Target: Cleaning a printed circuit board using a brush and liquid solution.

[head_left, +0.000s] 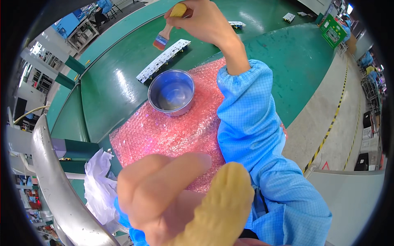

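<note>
The small brush [163, 37] with a wooden handle and blue-tinted bristles hangs tilted, bristles down, just over the far end of the white perforated strip [163, 60] on the green tabletop [295, 61]. The right hand [203, 20] has its fingers curled tight around the handle's upper end. Nearer lies a round metal bowl [171, 92] on pink bubble wrap [172, 135]. The left hand [184, 201] is close to the camera, fingers loosely bent, one in a yellow cot, holding nothing visible.
</note>
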A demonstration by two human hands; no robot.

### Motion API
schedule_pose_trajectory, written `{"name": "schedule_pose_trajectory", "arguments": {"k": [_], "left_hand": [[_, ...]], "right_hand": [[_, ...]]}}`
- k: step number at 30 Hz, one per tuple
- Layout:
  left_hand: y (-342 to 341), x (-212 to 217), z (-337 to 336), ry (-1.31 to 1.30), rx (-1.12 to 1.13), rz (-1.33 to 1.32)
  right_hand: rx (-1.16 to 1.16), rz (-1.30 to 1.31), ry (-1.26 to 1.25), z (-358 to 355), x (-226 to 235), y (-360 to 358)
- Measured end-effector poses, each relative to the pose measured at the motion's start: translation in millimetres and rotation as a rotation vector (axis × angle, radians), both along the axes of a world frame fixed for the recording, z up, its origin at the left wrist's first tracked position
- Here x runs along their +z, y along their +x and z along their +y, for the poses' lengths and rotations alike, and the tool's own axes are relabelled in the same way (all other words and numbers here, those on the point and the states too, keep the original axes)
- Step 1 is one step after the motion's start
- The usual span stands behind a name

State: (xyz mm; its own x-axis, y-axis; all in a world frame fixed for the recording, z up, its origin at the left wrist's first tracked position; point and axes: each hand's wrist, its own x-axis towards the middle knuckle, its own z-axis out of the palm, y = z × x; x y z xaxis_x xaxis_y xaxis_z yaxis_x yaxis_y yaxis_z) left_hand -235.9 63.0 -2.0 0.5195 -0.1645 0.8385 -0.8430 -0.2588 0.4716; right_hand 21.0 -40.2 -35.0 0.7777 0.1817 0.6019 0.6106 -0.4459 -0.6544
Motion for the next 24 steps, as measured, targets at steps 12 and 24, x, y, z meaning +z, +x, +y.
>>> {"name": "schedule_pose_trajectory", "arguments": {"k": [12,24], "left_hand": [[31,-3,3,0.177,-0.038,-0.558],[-6,5,11,0.373,0.319,0.020]], "right_hand": [[0.062,-0.028,-0.001,-6,-3,9],[0.074,-0.020,0.023,-3,4,6]]}}
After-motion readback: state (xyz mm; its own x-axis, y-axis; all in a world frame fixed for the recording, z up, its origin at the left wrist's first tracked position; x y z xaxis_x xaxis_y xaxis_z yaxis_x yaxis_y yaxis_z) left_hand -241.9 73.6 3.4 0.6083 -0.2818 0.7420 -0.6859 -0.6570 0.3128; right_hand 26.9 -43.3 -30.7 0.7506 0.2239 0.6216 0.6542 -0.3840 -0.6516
